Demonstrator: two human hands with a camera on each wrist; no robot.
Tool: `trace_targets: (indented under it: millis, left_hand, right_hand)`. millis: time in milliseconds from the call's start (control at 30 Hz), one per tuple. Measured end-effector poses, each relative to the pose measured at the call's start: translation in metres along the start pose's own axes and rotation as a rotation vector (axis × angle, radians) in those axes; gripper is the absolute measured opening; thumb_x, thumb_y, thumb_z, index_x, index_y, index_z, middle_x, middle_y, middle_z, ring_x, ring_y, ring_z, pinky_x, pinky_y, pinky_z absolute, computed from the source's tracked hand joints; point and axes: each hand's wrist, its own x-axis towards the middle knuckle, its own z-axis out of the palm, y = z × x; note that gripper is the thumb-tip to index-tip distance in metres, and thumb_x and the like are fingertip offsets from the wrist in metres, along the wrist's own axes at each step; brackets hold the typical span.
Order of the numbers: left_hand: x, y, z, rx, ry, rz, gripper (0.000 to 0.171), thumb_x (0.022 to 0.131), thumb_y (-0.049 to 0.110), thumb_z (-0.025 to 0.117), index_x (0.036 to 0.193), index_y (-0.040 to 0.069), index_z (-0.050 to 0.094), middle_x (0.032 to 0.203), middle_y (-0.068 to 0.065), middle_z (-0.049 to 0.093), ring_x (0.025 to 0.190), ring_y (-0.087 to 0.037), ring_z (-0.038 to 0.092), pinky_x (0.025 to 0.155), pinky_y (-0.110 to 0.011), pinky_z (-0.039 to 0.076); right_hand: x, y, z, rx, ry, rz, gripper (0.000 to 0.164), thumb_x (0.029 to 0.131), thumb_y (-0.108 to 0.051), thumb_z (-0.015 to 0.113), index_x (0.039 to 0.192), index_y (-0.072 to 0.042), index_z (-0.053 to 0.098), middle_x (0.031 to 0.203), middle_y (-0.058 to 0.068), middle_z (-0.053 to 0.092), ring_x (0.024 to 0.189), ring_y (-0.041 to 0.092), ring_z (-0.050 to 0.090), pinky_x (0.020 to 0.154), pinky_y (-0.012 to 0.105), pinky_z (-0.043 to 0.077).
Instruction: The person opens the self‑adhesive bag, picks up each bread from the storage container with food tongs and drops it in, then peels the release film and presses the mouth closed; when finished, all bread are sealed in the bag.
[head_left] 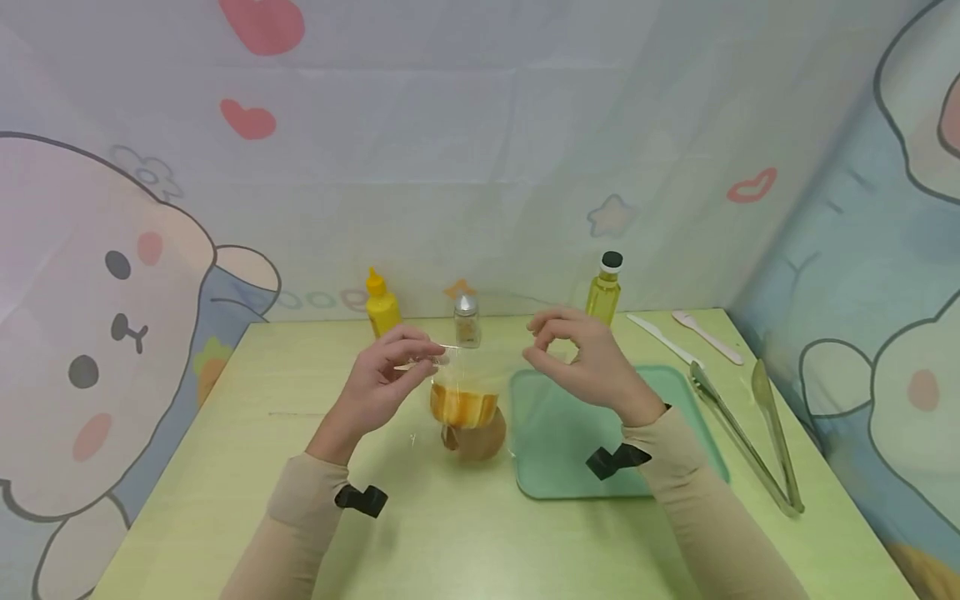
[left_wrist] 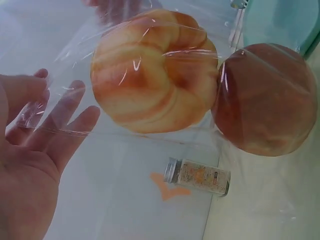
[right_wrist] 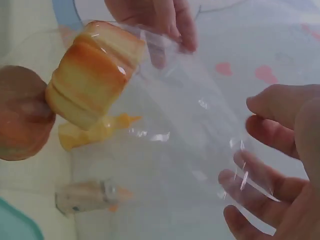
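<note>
A clear plastic bag (head_left: 468,367) hangs above the table, with a golden, ridged bread roll (head_left: 463,407) inside. Below the roll, a brown round bun (left_wrist: 267,100) shows through the film. My left hand (head_left: 386,379) pinches the bag's upper left edge between thumb and fingers. Near the opposite edge is my right hand (head_left: 581,354), its fingers curved and a gap between thumb and index finger. In the right wrist view, some fingertips (right_wrist: 227,177) of that hand lie against or behind the film; which one I cannot tell.
Under my right hand lies a green tray (head_left: 555,475). Metal tongs (head_left: 738,429), a white knife (head_left: 663,337) and a pale pink utensil (head_left: 705,335) are to its right. A yellow squeeze bottle (head_left: 383,308), a seasoning shaker (head_left: 467,323) and an oil bottle (head_left: 603,296) stand at the back.
</note>
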Motion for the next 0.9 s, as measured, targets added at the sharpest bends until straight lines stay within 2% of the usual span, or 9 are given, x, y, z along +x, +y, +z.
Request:
trace_targets:
  millis: [133,267,333,400,500,600,700,767,900]
  left_hand:
    - [0.001,0.000,0.006,-0.004,0.001,0.035,0.024,0.095,-0.020,0.062,0.115,-0.012,0.072,0.111,-0.021,0.060,0.097,-0.022,0.075,0.080,-0.034,0.064]
    - [0.002,0.003,0.011,-0.004,-0.017,0.079,0.023,0.094,-0.021,0.062,0.113,-0.012,0.072,0.104,-0.021,0.059,0.091,-0.024,0.077,0.075,-0.036,0.064]
    - [0.002,0.005,0.013,0.015,-0.023,0.108,0.025,0.093,-0.022,0.063,0.110,-0.010,0.075,0.099,-0.018,0.059,0.086,-0.023,0.074,0.072,-0.038,0.065]
    - [0.002,0.006,0.014,0.050,-0.028,0.139,0.026,0.090,-0.022,0.066,0.108,-0.006,0.077,0.094,-0.014,0.059,0.080,-0.022,0.069,0.069,-0.034,0.064]
    - [0.003,0.009,0.015,0.096,-0.037,0.185,0.029,0.086,-0.023,0.071,0.105,-0.003,0.079,0.089,-0.008,0.058,0.075,-0.018,0.060,0.064,-0.023,0.057]
    - [0.003,0.011,0.013,0.105,-0.033,0.211,0.031,0.082,-0.025,0.073,0.102,-0.003,0.080,0.087,-0.006,0.060,0.072,-0.016,0.057,0.062,-0.020,0.050]
    - [0.001,0.012,0.009,0.038,-0.036,0.188,0.029,0.081,-0.029,0.071,0.100,-0.008,0.078,0.087,-0.010,0.062,0.075,-0.023,0.067,0.070,-0.025,0.059]
    - [-0.001,0.012,0.007,-0.037,-0.041,0.139,0.026,0.083,-0.030,0.067,0.101,-0.013,0.076,0.088,-0.013,0.061,0.083,-0.026,0.075,0.076,-0.033,0.063]
    - [-0.005,0.014,0.002,-0.106,-0.026,0.045,0.019,0.090,-0.025,0.064,0.104,-0.017,0.074,0.088,-0.018,0.057,0.095,-0.027,0.079,0.077,-0.043,0.064]
  right_hand:
    - [0.012,-0.016,0.010,-0.083,-0.103,-0.208,0.004,0.094,-0.011,0.078,0.097,-0.014,0.079,0.125,0.009,0.070,0.116,0.026,0.067,0.094,0.044,0.056]
    - [0.023,-0.031,0.023,-0.092,-0.255,-0.288,0.019,0.098,-0.017,0.075,0.115,-0.013,0.081,0.130,0.011,0.069,0.115,0.023,0.068,0.093,0.038,0.058]
    - [0.027,-0.035,0.027,-0.092,-0.317,-0.298,0.021,0.100,-0.019,0.074,0.119,-0.013,0.081,0.128,0.009,0.071,0.114,0.021,0.069,0.093,0.036,0.058]
    - [0.031,-0.038,0.030,-0.094,-0.364,-0.301,0.020,0.101,-0.020,0.072,0.118,-0.014,0.082,0.123,0.005,0.074,0.111,0.018,0.071,0.093,0.034,0.058]
    - [0.035,-0.040,0.030,-0.098,-0.414,-0.300,0.017,0.102,-0.018,0.071,0.112,-0.012,0.083,0.111,-0.001,0.077,0.101,0.012,0.073,0.090,0.031,0.059]
    - [0.035,-0.039,0.028,-0.121,-0.436,-0.281,0.015,0.103,-0.018,0.070,0.104,-0.012,0.084,0.101,-0.005,0.078,0.092,0.007,0.072,0.085,0.029,0.059]
    - [0.032,-0.036,0.023,-0.144,-0.447,-0.256,0.014,0.103,-0.017,0.070,0.102,-0.013,0.084,0.097,-0.006,0.078,0.090,0.007,0.073,0.084,0.029,0.059]
    - [0.030,-0.034,0.017,-0.160,-0.452,-0.231,0.015,0.103,-0.017,0.069,0.102,-0.014,0.084,0.099,-0.006,0.079,0.093,0.007,0.074,0.086,0.030,0.059]
    - [0.024,-0.032,0.005,-0.187,-0.454,-0.173,0.016,0.104,-0.019,0.068,0.105,-0.016,0.084,0.104,-0.005,0.080,0.097,0.009,0.075,0.088,0.032,0.060]
